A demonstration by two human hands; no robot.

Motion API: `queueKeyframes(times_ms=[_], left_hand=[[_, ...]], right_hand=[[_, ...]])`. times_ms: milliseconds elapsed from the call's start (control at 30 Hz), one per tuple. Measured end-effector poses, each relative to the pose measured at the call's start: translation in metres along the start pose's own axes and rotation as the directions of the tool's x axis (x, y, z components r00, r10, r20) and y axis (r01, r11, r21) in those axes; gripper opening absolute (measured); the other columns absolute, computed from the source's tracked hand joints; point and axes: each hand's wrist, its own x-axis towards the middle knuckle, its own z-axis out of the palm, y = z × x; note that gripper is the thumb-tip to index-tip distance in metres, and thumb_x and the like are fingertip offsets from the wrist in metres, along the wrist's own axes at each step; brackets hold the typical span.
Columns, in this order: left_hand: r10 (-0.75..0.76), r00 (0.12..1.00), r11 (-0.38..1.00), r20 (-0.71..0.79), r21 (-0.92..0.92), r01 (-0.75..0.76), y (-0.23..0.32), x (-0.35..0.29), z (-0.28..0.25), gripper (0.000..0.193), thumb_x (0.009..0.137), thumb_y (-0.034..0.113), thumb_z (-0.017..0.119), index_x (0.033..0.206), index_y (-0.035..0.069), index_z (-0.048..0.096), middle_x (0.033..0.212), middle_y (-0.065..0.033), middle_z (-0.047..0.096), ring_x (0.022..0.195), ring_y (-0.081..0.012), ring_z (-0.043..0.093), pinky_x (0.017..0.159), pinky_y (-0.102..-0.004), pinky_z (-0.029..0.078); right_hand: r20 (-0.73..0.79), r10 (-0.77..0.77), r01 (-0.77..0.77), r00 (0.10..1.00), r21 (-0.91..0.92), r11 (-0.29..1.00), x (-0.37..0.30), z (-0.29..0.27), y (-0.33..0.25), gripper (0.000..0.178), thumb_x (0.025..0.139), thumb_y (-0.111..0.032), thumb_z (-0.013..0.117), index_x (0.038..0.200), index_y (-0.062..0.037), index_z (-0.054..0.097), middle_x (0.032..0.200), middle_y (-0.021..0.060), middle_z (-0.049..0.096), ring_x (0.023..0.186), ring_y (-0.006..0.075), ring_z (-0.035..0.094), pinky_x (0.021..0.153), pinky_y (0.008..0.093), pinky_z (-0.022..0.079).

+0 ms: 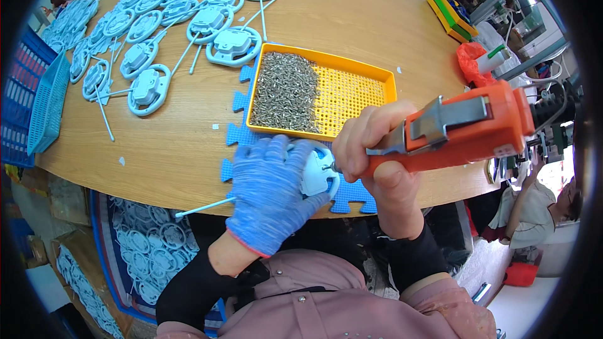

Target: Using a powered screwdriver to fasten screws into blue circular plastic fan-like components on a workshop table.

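Observation:
My left hand [269,188], in a blue knitted glove, is closed over a light blue plastic ring-shaped part [318,176] and presses it on the blue foam mat [353,196]. A thin light blue rod [207,207] sticks out to the left from beneath the glove. My bare right hand [383,150] grips an orange electric screwdriver [465,129], whose tip meets the part's face near its right side. Just beyond both hands, a yellow perforated tray [358,91] holds a heap of small metal screws [284,91] in its left half.
Many similar light blue parts [149,88] cover the table's far left. A light blue basket [49,107] stands at the left edge. Below the table, a bin holds more blue parts [147,245]. An orange-red bag [472,63] lies at the far right. Another person [531,207] is at the right.

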Motion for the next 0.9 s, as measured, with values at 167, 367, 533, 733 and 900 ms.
queueKeyframes(times_ms=[167, 367, 533, 733, 900], left_hand=[[0.028, 0.999, 0.998, 0.025, -0.054, -0.026, 0.013, 0.006, 0.004, 0.052, 0.068, 0.040, 0.072, 0.108, 0.009, 0.058, 0.102, -0.0144, 0.054, 0.099, -0.0348, 0.051, 0.087, -0.0461, 0.039], [0.028, 1.000, 0.999, 0.014, 0.042, -0.029, -0.011, -0.042, -0.027, 0.051, 0.072, 0.038, 0.071, 0.111, 0.006, 0.058, 0.100, -0.0146, 0.059, 0.093, -0.0356, 0.056, 0.088, -0.0440, 0.041], [-0.286, 0.948, 0.944, 0.139, 0.209, 0.254, -0.077, -0.084, -0.121, 0.065, 0.068, 0.036, 0.076, 0.121, 0.005, 0.055, 0.105, -0.0144, 0.061, 0.102, -0.0343, 0.057, 0.094, -0.0450, 0.041], [-0.138, 0.990, 0.906, -0.014, 0.401, 0.132, -0.200, 0.016, -0.129, 0.069, 0.073, 0.024, 0.073, 0.133, 0.003, 0.046, 0.131, -0.0219, 0.049, 0.124, -0.0367, 0.045, 0.106, -0.0410, 0.033], [-0.079, 0.962, 0.937, 0.262, 0.348, -0.017, -0.241, 0.060, -0.129, 0.072, 0.070, 0.013, 0.068, 0.136, 0.003, 0.041, 0.134, -0.0215, 0.047, 0.125, -0.0352, 0.044, 0.106, -0.0394, 0.033]], right_hand=[[-0.037, 0.082, -0.076, 0.996, 0.134, 0.988, 0.001, 0.005, 0.006, 0.045, 0.079, -0.039, 0.074, 0.094, -0.0068, 0.046, 0.064, 0.0035, 0.049, 0.051, 0.0147, 0.049, 0.046, 0.0276, 0.039], [0.059, -0.022, -0.001, 0.998, 0.365, 0.931, 0.003, 0.014, 0.002, 0.037, 0.076, -0.025, 0.076, 0.090, -0.0030, 0.050, 0.061, 0.0072, 0.054, 0.056, 0.0178, 0.055, 0.050, 0.0275, 0.045], [-0.120, -0.182, 0.196, 0.976, 0.112, 0.974, 0.000, -0.067, -0.022, 0.047, 0.081, -0.041, 0.071, 0.097, -0.0043, 0.047, 0.065, 0.0034, 0.050, 0.054, 0.0144, 0.050, 0.050, 0.0264, 0.041], [-0.277, -0.087, 0.105, 0.957, 0.052, 0.993, -0.005, -0.095, -0.004, 0.046, 0.083, -0.043, 0.067, 0.105, -0.0081, 0.046, 0.072, 0.0023, 0.050, 0.056, 0.0124, 0.047, 0.052, 0.0253, 0.039], [-0.247, -0.065, 0.114, 0.967, 0.190, 0.975, 0.000, -0.083, 0.007, 0.046, 0.079, -0.036, 0.074, 0.102, -0.0060, 0.047, 0.073, 0.0051, 0.053, 0.060, 0.0141, 0.049, 0.051, 0.0246, 0.039]])
